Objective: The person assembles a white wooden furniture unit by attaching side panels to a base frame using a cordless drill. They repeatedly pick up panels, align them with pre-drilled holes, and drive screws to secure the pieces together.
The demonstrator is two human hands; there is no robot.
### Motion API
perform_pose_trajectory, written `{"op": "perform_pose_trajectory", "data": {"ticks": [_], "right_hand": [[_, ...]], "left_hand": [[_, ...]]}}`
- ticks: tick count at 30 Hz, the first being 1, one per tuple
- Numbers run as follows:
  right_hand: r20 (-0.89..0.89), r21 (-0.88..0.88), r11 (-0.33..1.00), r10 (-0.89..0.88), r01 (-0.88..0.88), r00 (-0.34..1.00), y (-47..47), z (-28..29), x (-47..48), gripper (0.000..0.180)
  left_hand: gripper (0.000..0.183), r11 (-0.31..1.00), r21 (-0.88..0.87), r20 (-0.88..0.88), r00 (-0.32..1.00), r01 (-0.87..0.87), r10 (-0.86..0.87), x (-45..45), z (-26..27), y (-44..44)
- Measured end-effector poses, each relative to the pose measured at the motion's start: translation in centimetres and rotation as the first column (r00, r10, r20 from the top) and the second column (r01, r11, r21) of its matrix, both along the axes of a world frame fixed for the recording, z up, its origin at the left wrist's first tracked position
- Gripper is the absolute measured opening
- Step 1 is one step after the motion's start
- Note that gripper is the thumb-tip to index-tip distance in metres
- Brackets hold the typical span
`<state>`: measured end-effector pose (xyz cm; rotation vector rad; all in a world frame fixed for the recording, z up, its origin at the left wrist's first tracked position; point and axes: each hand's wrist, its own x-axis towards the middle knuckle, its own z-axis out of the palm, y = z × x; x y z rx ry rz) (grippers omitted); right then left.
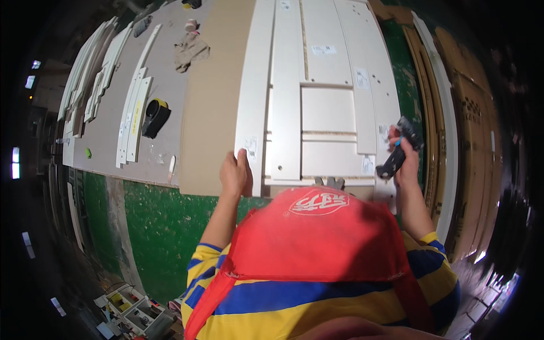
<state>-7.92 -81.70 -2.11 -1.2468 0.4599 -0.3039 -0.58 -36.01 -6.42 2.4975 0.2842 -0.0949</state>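
My left hand [234, 172] is at the near left edge of a long white board [255, 93], its thumb along the rim. A black hand-held tool [401, 148] is in my right hand [408, 163], over the near right corner of the stack; its exact kind is unclear. Beneath lie several white furniture panels [287, 127], some stacked, with drilled holes and printed labels. A recessed white panel [327, 109] shows between them, with raw chipboard edges.
Brown cardboard [212, 106] lies under the panels. Left are narrow white strips [136, 114], a black-and-yellow tape roll [156, 117] and a cloth [190, 52]. Cardboard cartons [467, 127] stand along the right. A parts box [138, 312] sits low left, beyond the green floor [170, 229].
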Motion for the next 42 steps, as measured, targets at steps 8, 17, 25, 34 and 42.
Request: {"op": "perform_pose_trajectory", "data": {"ticks": [8, 17, 25, 34, 42], "right_hand": [[0.016, -0.012, 0.995, -0.096, 0.097, 0.995, -5.6, -4.0, -5.4, 0.032], [-0.040, -0.100, 0.976, -0.199, 0.194, 0.979, -3.4, -6.0, -5.6, 0.037], [-0.055, -0.072, 0.970, -0.234, 0.230, 0.971, -2.5, -4.7, -3.1, 0.043], [-0.002, -0.072, 0.956, -0.287, 0.286, 0.958, -3.5, -5.6, -0.5, 0.037], [-0.025, -0.053, 0.958, -0.285, 0.283, 0.958, -3.3, -4.8, 0.1, 0.037]], "left_hand": [[0.046, 0.831, -0.552, 0.016, 0.997, 0.076, -0.081, -2.8, -3.9, 1.9], [0.041, 0.896, -0.428, 0.121, 0.990, 0.117, -0.072, -4.1, -1.2, -2.7], [0.042, 0.919, -0.378, 0.133, 0.989, 0.117, -0.071, -3.3, -1.9, -2.4], [0.041, 0.938, -0.277, 0.225, 0.964, 0.206, -0.145, -3.5, -3.1, -1.8], [0.042, 0.905, -0.327, 0.230, 0.952, 0.271, -0.202, -4.3, -2.5, -1.9]]}}
